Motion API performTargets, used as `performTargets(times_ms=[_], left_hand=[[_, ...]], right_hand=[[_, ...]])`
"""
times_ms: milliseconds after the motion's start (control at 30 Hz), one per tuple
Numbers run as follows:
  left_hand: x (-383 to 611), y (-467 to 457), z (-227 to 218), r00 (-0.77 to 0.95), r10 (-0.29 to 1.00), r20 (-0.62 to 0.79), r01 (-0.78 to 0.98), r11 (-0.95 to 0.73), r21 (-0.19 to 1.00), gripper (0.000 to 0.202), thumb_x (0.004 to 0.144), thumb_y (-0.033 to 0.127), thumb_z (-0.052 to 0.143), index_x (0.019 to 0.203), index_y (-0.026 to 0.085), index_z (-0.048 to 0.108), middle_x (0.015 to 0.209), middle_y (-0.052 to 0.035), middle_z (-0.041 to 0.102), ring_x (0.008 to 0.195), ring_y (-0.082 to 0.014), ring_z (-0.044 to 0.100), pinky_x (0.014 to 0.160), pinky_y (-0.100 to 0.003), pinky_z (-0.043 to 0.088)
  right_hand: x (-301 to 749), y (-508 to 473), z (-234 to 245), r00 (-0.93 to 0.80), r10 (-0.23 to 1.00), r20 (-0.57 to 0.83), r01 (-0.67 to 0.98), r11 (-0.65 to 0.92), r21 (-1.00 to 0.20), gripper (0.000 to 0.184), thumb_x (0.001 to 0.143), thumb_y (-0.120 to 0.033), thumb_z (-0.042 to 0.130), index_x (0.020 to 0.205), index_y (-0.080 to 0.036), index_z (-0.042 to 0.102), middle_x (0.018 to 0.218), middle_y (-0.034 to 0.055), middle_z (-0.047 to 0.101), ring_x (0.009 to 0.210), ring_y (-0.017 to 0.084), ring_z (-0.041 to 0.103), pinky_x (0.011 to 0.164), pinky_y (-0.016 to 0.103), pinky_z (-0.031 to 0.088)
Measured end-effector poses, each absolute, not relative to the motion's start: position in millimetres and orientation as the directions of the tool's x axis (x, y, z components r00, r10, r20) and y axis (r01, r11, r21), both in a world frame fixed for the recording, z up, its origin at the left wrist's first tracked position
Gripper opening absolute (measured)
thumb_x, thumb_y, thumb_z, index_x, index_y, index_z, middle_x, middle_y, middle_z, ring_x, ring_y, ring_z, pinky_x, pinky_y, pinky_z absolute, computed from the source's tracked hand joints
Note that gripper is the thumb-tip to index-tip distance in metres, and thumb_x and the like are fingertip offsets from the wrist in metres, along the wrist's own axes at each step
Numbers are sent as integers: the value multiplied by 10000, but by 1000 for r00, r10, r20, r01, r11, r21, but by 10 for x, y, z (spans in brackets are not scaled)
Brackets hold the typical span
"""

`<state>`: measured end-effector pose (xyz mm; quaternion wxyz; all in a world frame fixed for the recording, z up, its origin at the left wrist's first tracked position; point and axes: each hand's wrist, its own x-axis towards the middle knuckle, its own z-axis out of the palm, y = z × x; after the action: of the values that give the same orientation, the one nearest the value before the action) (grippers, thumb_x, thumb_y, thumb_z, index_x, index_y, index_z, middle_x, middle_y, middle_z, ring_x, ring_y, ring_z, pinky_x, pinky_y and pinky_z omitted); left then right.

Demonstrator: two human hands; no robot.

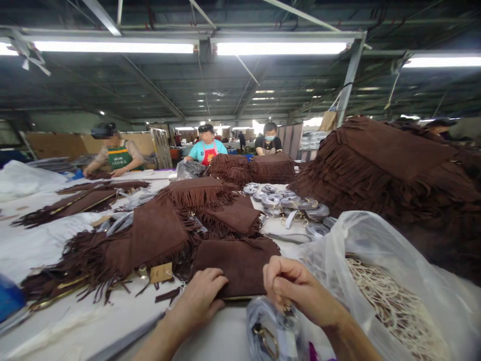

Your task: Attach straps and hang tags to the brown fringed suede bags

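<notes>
A brown suede bag [236, 265] lies flat on the white table [56, 331] in front of me. My left hand [199, 298] rests on the bag's near left edge, fingers curled and pressed down on it. My right hand [296, 291] hovers just right of the bag in a pinch, fingers closed on something small I cannot make out. Below that hand sits a plastic-wrapped strap with a gold ring [270, 336]. More brown fringed bags [154, 230] lie beyond, some with a paper tag [161, 273].
A tall heap of fringed bags [394, 170] fills the right. A clear plastic bag of cream cords [391, 291] stands at my right. Wrapped straps [289, 205] cover the table's middle. Three people [206, 145] work at the far end.
</notes>
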<state>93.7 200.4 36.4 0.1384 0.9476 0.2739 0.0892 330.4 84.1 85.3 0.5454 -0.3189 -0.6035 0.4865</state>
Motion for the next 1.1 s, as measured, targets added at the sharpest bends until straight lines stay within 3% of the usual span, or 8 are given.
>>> performTargets(times_ms=[100, 200, 300, 367, 467, 633, 967, 1100], left_hand=[[999, 2056, 375, 811, 576, 106, 513, -786, 346, 159, 871, 162, 463, 936, 205, 601, 1073, -80, 665, 1002, -236, 592, 883, -336, 420], [1043, 2184, 445, 770, 628, 111, 540, -735, 411, 226, 933, 218, 361, 773, 212, 521, 790, -40, 641, 770, -196, 597, 706, -275, 403], [1073, 2335, 481, 735, 664, 141, 546, -702, 456, 249, 936, 264, 348, 708, 222, 438, 693, -3, 571, 682, -174, 550, 645, -264, 354], [1096, 2410, 466, 708, 687, 161, 545, -678, 494, 245, 921, 275, 355, 685, 223, 397, 677, 9, 538, 672, -167, 525, 642, -264, 336], [1122, 2474, 402, 654, 734, 182, 546, -625, 557, 235, 905, 283, 332, 680, 226, 370, 676, 14, 510, 669, -164, 498, 636, -266, 328], [1125, 2550, 310, 593, 783, 187, 518, -549, 656, 256, 882, 350, 325, 660, 229, 363, 697, 12, 506, 701, -169, 487, 652, -265, 355], [1107, 2695, 233, 540, 826, 161, 439, -439, 784, 234, 799, 378, 388, 677, 211, 498, 744, -19, 597, 778, -203, 543, 724, -290, 422], [1086, 2701, 195, 515, 846, 141, 408, -386, 828, 227, 772, 335, 417, 733, 184, 582, 775, -27, 646, 792, -207, 575, 725, -286, 438]], right_hand=[[3299, 871, 817, -270, 949, 165, -108, 141, -984, 287, 847, -436, 660, 766, -177, 567, 584, -66, 499, 392, 39, 291, 388, 184, 182], [3212, 933, 756, -293, 955, 53, 204, 116, -972, 130, 813, -254, 618, 715, -171, 594, 593, -58, 500, 493, 71, 374, 475, 190, 278], [3081, 1020, 600, -211, 966, 150, 540, 242, -806, 129, 766, -101, 528, 688, -182, 590, 719, -20, 589, 705, 131, 529, 674, 231, 383], [3008, 1077, 465, -185, 956, 229, 654, 293, -698, 157, 783, -76, 490, 721, -191, 577, 823, 5, 614, 815, 157, 557, 756, 253, 395], [2954, 1135, 304, -187, 947, 262, 703, 315, -637, 181, 826, -69, 451, 756, -198, 557, 908, 24, 610, 869, 162, 563, 783, 256, 400], [2901, 1186, 229, -155, 954, 257, 749, 283, -599, 190, 845, -55, 481, 746, -197, 560, 817, 5, 592, 802, 156, 569, 719, 246, 384], [2455, 1427, 229, -148, 931, 334, 652, 346, -675, 191, 826, -37, 561, 714, -187, 596, 776, -14, 623, 765, 130, 587, 697, 207, 381], [2484, 1407, 242, -45, 934, 356, 789, 251, -560, 173, 880, -105, 542, 751, -194, 614, 755, -8, 642, 726, 138, 596, 660, 224, 359]])
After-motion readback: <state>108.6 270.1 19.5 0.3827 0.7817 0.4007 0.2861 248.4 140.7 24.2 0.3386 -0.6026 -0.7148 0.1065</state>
